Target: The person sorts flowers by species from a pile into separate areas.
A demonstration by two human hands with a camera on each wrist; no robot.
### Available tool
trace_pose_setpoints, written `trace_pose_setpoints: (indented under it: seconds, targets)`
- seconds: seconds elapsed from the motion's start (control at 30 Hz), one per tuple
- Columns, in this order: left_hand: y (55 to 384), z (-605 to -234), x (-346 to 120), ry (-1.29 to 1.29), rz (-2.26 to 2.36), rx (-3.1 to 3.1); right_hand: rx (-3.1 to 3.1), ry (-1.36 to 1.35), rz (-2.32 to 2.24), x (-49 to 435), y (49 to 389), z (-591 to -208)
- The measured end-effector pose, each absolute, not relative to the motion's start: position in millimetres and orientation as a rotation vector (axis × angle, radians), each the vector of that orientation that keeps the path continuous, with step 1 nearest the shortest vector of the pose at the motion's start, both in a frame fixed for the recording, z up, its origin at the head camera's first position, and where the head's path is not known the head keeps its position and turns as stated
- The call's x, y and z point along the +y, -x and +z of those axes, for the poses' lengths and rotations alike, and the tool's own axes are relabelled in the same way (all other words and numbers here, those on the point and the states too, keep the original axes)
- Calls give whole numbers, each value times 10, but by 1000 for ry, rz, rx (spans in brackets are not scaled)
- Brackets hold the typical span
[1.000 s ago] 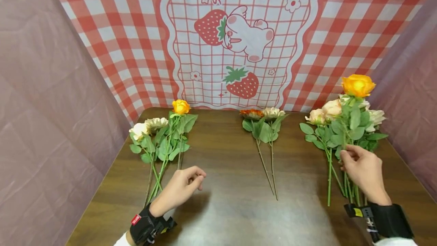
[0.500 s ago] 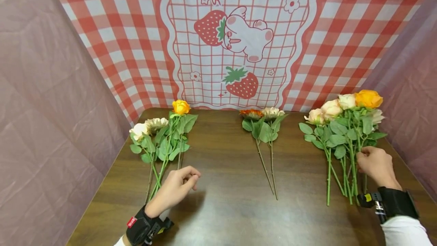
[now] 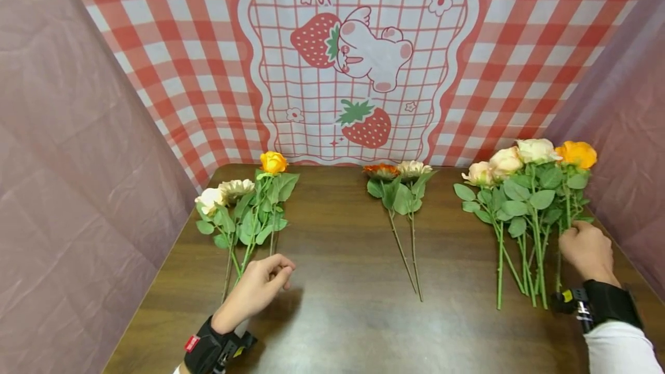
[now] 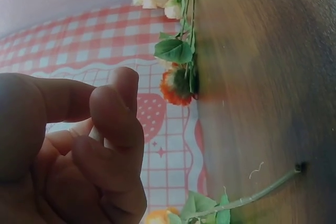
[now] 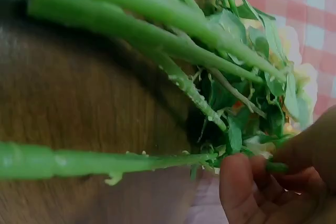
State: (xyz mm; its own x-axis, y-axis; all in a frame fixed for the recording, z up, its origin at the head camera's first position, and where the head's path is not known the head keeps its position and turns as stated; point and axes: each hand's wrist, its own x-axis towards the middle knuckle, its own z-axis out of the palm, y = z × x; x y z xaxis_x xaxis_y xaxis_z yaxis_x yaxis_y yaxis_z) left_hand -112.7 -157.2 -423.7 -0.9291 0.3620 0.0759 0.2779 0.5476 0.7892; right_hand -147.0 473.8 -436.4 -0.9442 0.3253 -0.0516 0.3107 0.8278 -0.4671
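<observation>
On the right side of the table, my right hand (image 3: 588,251) pinches the stem of an orange rose (image 3: 578,154) at the outer edge of a bunch. In the right wrist view, the thumb and fingers (image 5: 236,182) close on a green stem, while another stem (image 5: 79,163) runs toward them. Beside the orange rose lie a white rose (image 3: 537,150) and peach roses (image 3: 505,160), their stems pointing to me. My left hand (image 3: 257,284) hovers over the lower stems of the left bunch, fingers loosely curled, holding nothing; its gap shows bare in the left wrist view.
At the left lie another orange rose (image 3: 273,162), a cream rose (image 3: 210,199) and a pale flower (image 3: 238,187). An orange-red flower (image 3: 381,171) and a cream one (image 3: 414,169) lie mid-table. A checked cloth (image 3: 182,74) hangs behind the wooden table (image 3: 353,328).
My right hand has lowered the orange rose from above the right bunch and carried it rightward to the bunch's outer side. My left hand has drifted slightly left and toward me.
</observation>
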Motion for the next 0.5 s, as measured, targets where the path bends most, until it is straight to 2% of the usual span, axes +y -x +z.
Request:
trace_pose_setpoints:
  seconds: [0.23,0.5]
  targets:
    - [1125,-4245,-1588,-560,1338,2651,-2881,499,737,4871,1499,-4412]
    - [1131,-4272,-1599,-549,1298,2675,-2794,607,960,4944,1470,-4485]
